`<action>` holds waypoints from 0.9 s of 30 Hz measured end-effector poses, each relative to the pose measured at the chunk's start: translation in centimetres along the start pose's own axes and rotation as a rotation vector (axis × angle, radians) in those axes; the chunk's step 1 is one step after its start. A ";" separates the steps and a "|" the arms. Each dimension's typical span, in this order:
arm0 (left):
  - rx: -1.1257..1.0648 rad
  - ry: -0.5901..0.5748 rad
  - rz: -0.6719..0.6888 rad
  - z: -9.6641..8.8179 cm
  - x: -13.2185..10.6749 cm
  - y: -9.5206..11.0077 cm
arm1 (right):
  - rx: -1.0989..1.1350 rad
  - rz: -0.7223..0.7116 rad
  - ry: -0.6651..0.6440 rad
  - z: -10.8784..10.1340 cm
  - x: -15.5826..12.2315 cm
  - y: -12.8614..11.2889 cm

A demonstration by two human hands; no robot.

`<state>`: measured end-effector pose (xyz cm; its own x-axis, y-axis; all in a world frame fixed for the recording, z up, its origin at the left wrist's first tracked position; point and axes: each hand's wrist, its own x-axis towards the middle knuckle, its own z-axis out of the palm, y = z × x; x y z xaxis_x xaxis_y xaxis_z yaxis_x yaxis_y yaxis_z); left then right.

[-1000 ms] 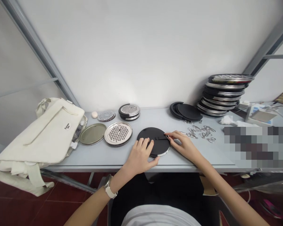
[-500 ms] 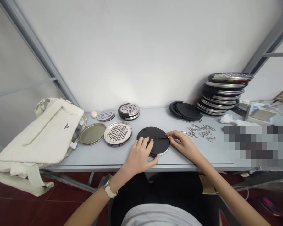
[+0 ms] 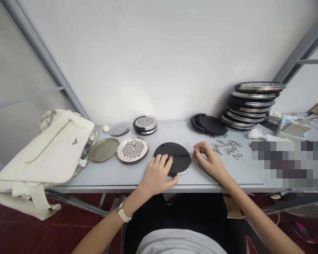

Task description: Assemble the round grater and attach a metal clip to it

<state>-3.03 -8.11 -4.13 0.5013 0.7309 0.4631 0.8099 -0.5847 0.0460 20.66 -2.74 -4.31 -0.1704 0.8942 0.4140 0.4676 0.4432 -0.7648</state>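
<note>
A black round disc (image 3: 178, 160) with a silver rim and a short black strap lies near the table's front edge. My left hand (image 3: 159, 173) rests on its left side, fingers spread over the top and thumb at the near rim, holding it down. Just right of the disc, apart from it, is my right hand (image 3: 208, 158). Its thumb and fingertips are pinched together; a thin glint shows at the tips, too small to name. Several small metal clips (image 3: 226, 145) lie loose behind and to the right of that hand.
To the left are perforated metal plates (image 3: 133, 149), an olive round lid (image 3: 104, 150) and a cream bag (image 3: 50, 148). Along the wall stand small grater-like discs (image 3: 145, 123), black round parts (image 3: 213, 125) and a tall leaning stack of discs (image 3: 247, 107). A blurred patch covers the right side.
My right hand has drawn away from the strap end at the disc's right edge, moving slightly right and up. My left hand and the disc have stayed put.
</note>
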 end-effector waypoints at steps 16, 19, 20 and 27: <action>0.005 0.008 0.007 0.0 0.0 0.0 | 0.014 -0.015 -0.012 0.4 0.3 1.4; 0.005 0.016 0.007 0.0 0.0 0.0 | 0.067 -0.013 0.003 0.3 0.3 1.4; 0.004 0.017 0.009 0.0 0.0 0.0 | 0.081 -0.015 0.013 0.3 0.3 1.4; -0.003 0.006 0.005 -0.1 0.1 0.0 | -0.005 -0.066 0.087 0.0 0.3 0.8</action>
<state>-3.04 -8.10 -4.01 0.5036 0.7258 0.4687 0.8066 -0.5894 0.0460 21.04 -2.11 -4.80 -0.1253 0.8542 0.5047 0.4618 0.5004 -0.7323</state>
